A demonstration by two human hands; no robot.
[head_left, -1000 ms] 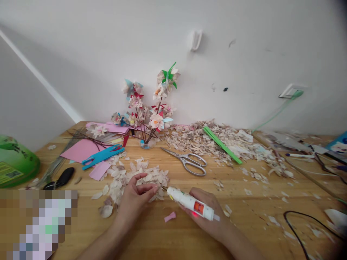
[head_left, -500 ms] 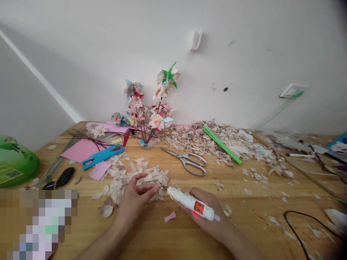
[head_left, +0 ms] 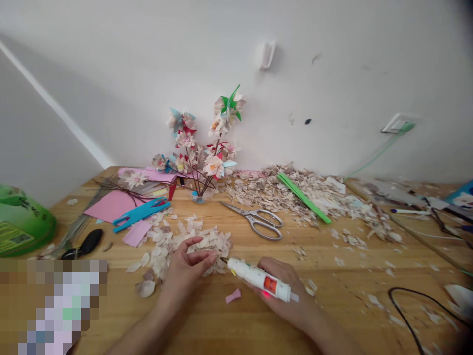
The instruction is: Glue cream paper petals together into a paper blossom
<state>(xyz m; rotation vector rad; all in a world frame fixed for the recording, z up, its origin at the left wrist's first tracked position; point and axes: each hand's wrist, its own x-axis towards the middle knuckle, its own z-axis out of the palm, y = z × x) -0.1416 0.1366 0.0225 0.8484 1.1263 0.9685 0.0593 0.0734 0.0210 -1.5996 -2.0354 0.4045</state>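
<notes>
My right hand (head_left: pixel 284 281) is wrapped round a white hot glue pen (head_left: pixel 254 277) with an orange window and a red light. A clear glue stick pokes out of its rear end. The pen's metal tip points left, close to the fingertips of my left hand (head_left: pixel 190 264). That hand is closed in a pinch, thumb against fingers; whatever may be between them is too small to make out. Under and behind it lies a pile of pale dried petals (head_left: pixel 214 239). A small pink paper piece (head_left: pixel 233 296) sits on the table between my wrists.
Scissors (head_left: pixel 254 217) lie beyond the pen. Petal flowers (head_left: pixel 214 166) stand on twigs in a small clear base. Blue strips (head_left: pixel 142 214), pink paper (head_left: pixel 111 204) and a green bottle (head_left: pixel 25 222) are left; green strips (head_left: pixel 305 198), scattered petals and a black cable (head_left: pixel 402 296) are right.
The glue pen's tip has dropped slightly, a little away from my left fingertips. My left hand keeps its pinch in nearly the same place.
</notes>
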